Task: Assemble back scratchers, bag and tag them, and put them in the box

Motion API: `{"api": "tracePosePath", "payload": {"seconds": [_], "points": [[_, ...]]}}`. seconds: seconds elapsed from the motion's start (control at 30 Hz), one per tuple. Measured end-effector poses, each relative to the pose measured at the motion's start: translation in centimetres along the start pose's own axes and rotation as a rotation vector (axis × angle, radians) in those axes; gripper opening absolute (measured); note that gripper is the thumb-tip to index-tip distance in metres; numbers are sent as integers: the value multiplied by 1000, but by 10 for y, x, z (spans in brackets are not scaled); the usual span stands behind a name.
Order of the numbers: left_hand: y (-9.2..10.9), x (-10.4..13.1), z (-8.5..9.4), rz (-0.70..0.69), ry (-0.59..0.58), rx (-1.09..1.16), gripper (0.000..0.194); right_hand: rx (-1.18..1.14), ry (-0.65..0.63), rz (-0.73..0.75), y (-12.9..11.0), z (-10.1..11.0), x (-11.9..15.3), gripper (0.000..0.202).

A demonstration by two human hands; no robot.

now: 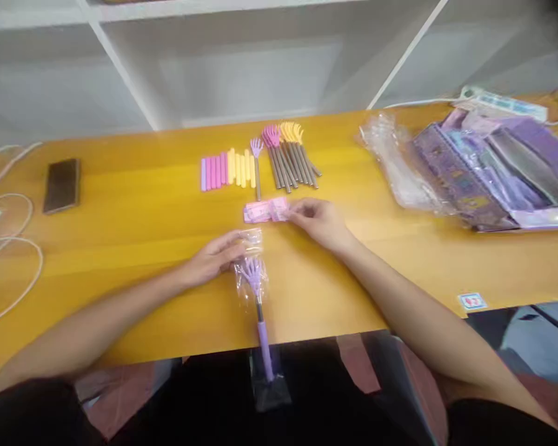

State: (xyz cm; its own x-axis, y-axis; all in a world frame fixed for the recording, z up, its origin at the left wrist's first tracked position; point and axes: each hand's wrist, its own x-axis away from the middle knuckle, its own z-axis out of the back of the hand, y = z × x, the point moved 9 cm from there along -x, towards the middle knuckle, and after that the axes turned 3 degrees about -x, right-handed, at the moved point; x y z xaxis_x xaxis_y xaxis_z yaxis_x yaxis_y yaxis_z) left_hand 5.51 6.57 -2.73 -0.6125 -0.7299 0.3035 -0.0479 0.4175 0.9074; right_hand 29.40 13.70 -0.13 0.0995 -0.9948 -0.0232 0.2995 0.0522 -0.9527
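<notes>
My left hand (pixel 216 257), fingers closed, pinches the top end of a clear plastic bag (pixel 253 238). Inside that bag lies a purple back scratcher (pixel 264 341), claw end towards the far side, its handle reaching past the table's front edge. With thumb and fingertips my right hand (pixel 318 220) grips the right end of some pink printed cards (pixel 260 212); how many it grips I cannot tell. Just beyond the cards are a purple-clawed rod (pixel 257 167), a bundle of pink-clawed rods (pixel 274 145) and yellow-clawed rods (pixel 297 145), and a row of purple, pink and yellow handle tubes (pixel 221 170).
At the right, a purple printed box (pixel 465 179) holds plastic packaging, with loose clear bags (pixel 400 164) beside it. A phone (pixel 62 186) and white cables (pixel 25 248) lie at the left. White shelf dividers (pixel 121 68) stand behind the wooden table (pixel 144 229).
</notes>
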Motion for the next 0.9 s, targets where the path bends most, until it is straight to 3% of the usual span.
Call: {"api": "tracePosePath", "payload": {"seconds": [0.1,0.17,0.27,0.4,0.57,0.9], "points": [[2,-2,-1,-22,-15,16,43,14,126,190,-21,1,12,34],[3,-3,-2,-28,-23,18,41,52,139,401,-46,-4,28,22],[4,-3,-5,-18,-46,6,40,132,42,733,-83,-20,59,6],[6,-3,-7,-37,-61,-10,41,217,-176,1004,-105,-42,92,15],[9,-2,-7,-58,-56,-61,38,304,-315,1102,-105,-56,105,11],[9,-3,-7,-99,-78,-24,32,456,-296,1108,-106,-57,103,19]]}}
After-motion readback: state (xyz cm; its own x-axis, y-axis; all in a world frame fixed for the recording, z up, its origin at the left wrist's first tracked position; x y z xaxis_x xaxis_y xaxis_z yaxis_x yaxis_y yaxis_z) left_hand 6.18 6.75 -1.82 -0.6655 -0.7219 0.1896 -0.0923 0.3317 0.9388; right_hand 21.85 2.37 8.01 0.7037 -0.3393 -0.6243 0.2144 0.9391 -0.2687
